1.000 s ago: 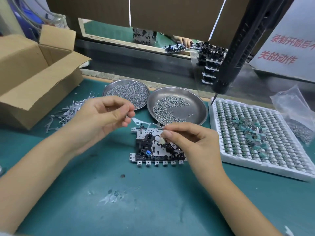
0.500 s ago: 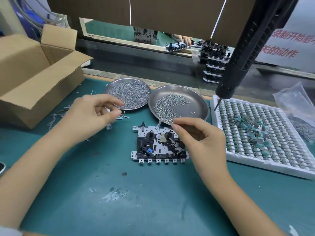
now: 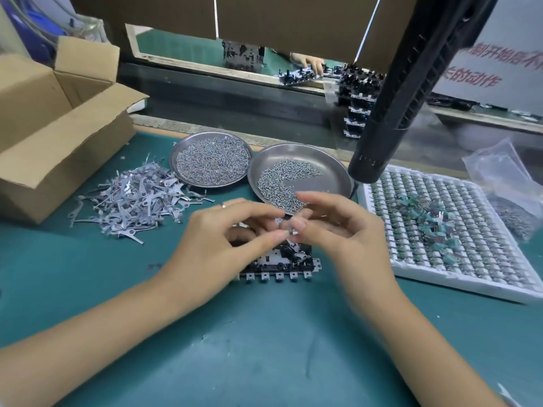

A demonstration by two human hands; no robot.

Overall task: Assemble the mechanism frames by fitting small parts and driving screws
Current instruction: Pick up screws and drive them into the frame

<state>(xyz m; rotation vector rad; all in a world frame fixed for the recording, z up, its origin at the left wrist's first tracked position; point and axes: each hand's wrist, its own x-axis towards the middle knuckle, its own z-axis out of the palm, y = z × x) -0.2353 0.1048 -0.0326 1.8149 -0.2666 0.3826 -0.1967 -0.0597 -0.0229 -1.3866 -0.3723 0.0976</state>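
Observation:
The mechanism frame (image 3: 282, 261), black and silver with a row of tabs along its near edge, lies flat on the green mat, its far half hidden by my hands. Just above it my left hand (image 3: 223, 239) and my right hand (image 3: 338, 230) meet fingertip to fingertip. Pinched between them is a tiny grey metal part (image 3: 289, 229), too blurred to tell exactly what it is. A pile of flat grey metal levers (image 3: 138, 201) lies to the left. Two steel dishes hold screws, the left dish (image 3: 176, 155) full and the right dish (image 3: 329, 171) partly bare.
A black electric screwdriver (image 3: 390, 113) hangs over the right dish's far edge. To the right sit a white tray (image 3: 458, 284) of small green parts and a plastic bag (image 3: 505, 183). An open cardboard box (image 3: 58, 127) stands at left. Finished frames (image 3: 355, 104) are stacked behind.
My left hand has come back from the lever pile and my right hand from the right screw dish. Both now meet over the frame, pinching a small part.

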